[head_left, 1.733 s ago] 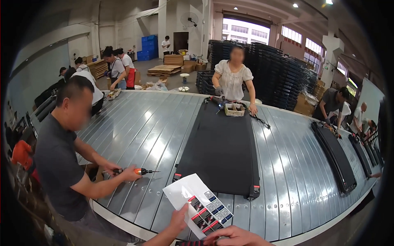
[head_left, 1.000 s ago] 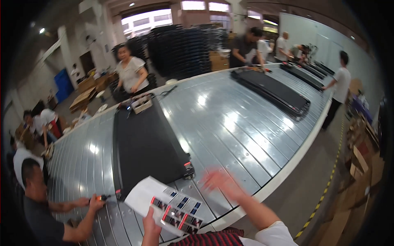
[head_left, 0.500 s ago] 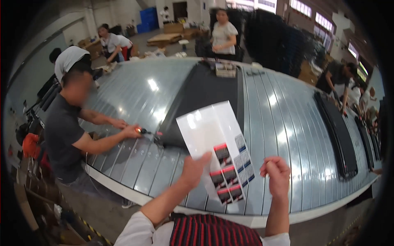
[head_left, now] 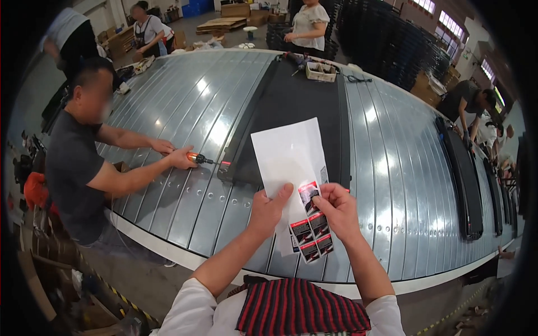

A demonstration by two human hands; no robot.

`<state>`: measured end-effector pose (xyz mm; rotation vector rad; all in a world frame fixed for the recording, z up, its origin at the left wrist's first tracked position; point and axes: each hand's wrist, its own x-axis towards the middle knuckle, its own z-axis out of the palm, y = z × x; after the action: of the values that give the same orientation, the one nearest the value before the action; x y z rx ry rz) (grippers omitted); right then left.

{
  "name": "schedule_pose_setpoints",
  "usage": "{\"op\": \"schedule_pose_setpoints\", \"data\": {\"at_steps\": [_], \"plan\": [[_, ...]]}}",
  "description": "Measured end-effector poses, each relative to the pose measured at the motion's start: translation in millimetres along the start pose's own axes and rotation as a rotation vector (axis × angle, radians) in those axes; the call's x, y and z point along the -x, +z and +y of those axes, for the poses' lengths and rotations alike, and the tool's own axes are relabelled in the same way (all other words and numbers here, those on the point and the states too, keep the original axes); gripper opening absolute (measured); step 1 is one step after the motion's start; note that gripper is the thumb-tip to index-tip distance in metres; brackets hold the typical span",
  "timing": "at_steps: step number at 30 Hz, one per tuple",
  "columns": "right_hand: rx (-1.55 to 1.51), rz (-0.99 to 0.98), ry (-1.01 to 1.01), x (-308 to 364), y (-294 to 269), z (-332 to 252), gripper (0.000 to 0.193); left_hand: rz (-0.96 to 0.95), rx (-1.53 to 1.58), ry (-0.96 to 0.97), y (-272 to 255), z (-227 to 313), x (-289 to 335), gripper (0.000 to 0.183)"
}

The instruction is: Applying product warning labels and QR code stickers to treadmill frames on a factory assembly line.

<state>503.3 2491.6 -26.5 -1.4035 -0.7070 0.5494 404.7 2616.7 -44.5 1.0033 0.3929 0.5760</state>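
Head view shows the left grip (head_left: 265,214) pinching a white label sheet (head_left: 287,150) above the metal desk (head_left: 168,98), partly hiding the black panel (head_left: 305,99), while the right grip (head_left: 341,211) pinches its red-and-black label side.

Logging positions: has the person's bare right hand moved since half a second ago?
Yes: left. Against the black rectangular panel, the right hand went from beyond its right edge to near that edge; its fingers touch the white label sheet.

Left forearm (head_left: 228,259) angled inward, left hand (head_left: 268,213) gripping, thumb (head_left: 285,192) extended; right forearm (head_left: 369,266) slanting inward, right hand (head_left: 341,210) pinching, close beside left.
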Motion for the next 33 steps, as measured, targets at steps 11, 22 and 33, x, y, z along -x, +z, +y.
{"op": "schedule_pose_setpoints", "data": {"at_steps": [11,22,33], "plan": [[0.481,0.191,-0.291,-43.4,50.2,15.0,0.017,-0.023,-0.235,0.033,-23.8,4.2,-43.7,0.028],[0.598,0.157,-0.214,-27.3,67.0,12.7,0.009,-0.056,-0.387,0.059,-40.6,-1.4,-26.7,0.025],[0.457,-0.055,-0.227,8.9,77.5,10.1,0.011,0.097,-0.420,0.173,-51.2,2.1,33.6,0.032]]}}
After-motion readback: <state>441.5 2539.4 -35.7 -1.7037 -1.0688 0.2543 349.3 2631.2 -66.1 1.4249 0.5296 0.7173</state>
